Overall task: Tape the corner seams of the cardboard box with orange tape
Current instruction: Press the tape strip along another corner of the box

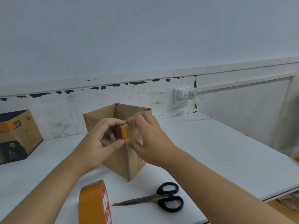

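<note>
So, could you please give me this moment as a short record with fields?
box: open cardboard box upright on the white table, near corner facing the camera
tape strip: short orange strip at the top of that near corner
left hand: fingers pressing the strip's left side
right hand: fingers pressing its right side
tape roll: standing on edge, near left
scissors: lying closed, right of the roll
second box: far left, printed
</note>
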Demonstrator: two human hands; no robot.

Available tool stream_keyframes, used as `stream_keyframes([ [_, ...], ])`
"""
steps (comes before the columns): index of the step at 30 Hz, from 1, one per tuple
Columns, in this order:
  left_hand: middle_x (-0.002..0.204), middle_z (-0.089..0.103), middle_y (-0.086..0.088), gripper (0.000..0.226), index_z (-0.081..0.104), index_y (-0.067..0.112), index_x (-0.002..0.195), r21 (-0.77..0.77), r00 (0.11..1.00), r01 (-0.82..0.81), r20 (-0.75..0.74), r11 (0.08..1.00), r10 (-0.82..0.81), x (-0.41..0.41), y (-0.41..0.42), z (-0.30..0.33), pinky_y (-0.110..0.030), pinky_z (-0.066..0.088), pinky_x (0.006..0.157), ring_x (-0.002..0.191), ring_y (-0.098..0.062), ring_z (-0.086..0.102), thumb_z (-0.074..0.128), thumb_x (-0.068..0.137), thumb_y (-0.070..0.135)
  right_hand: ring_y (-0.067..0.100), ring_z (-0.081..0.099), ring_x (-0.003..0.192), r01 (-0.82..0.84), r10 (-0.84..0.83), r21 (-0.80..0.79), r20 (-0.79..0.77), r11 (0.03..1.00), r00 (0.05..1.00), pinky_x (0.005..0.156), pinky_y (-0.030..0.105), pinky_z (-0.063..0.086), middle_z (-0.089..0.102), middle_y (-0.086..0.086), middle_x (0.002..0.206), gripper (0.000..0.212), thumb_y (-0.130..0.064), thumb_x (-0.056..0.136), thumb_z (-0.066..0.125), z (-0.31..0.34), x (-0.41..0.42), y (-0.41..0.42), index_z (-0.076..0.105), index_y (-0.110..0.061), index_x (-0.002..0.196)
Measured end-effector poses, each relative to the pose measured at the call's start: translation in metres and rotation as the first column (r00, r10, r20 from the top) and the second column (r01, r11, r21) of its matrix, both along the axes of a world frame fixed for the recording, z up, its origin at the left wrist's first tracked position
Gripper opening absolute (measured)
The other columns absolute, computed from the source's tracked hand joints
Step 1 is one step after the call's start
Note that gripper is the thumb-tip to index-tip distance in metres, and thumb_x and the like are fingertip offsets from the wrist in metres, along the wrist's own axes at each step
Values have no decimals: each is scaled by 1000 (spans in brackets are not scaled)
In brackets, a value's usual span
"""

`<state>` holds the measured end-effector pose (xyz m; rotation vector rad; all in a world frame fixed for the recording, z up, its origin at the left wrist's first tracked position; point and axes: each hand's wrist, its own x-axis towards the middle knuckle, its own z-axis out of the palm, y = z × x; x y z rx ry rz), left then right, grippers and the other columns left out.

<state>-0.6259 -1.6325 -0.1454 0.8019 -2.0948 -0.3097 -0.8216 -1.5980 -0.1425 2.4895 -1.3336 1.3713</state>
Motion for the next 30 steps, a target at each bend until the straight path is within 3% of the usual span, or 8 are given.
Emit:
stream_keyframes([
  [7, 107, 56, 17, 34, 55, 50, 113, 35, 998, 44, -56, 998, -42, -1, 2, 3, -16, 48, 78, 91, -12, 55, 59, 82, 37, 2, 36, 109, -8, 8, 9, 6, 1000, 1000, 86, 9, 31, 43, -10, 122, 36, -28, 89, 63, 1, 0, 0, 50, -24, 122],
  [14, 104, 61, 18, 25, 59, 40, 110, 28, 993, 50, -106, 998, -46, -8, 6, 7, -9, 45, 78, 94, -4, 59, 53, 86, 36, -1, 35, 102, 8, -9, 10, 55, 1000, 998, 80, 11, 34, 40, -18, 110, 25, -29, 91, 58, 2, 1, -4, 54, -27, 115],
  [19, 93, 65, 7, 18, 67, 41, 99, 111, 970, 81, -239, 990, -52, -12, 5, 8, -20, 51, 74, 82, -11, 60, 56, 85, 33, 4, 41, 100, -5, 1, 24, 135, 1000, 991, 80, 20, 38, 46, -16, 105, 15, -31, 90, 60, 6, 3, -5, 60, -29, 105],
  [22, 85, 68, 14, 17, 69, 42, 94, 154, 945, 141, -315, 978, -87, -13, 3, 10, -14, 49, 69, 78, -1, 59, 57, 85, 33, 8, 45, 102, 6, -9, 21, 135, 1000, 991, 81, 24, 41, 49, -14, 104, 12, -34, 90, 60, 10, 3, -5, 62, -29, 101],
  [30, 84, 68, 17, 15, 68, 40, 94, 148, 919, 155, -385, 977, -88, -17, 3, 9, -12, 49, 68, 77, 2, 60, 58, 90, 28, 10, 46, 101, 22, -26, 28, 169, 999, 985, 81, 28, 41, 52, -12, 103, 10, -36, 91, 56, 11, 7, -6, 63, -29, 95],
])
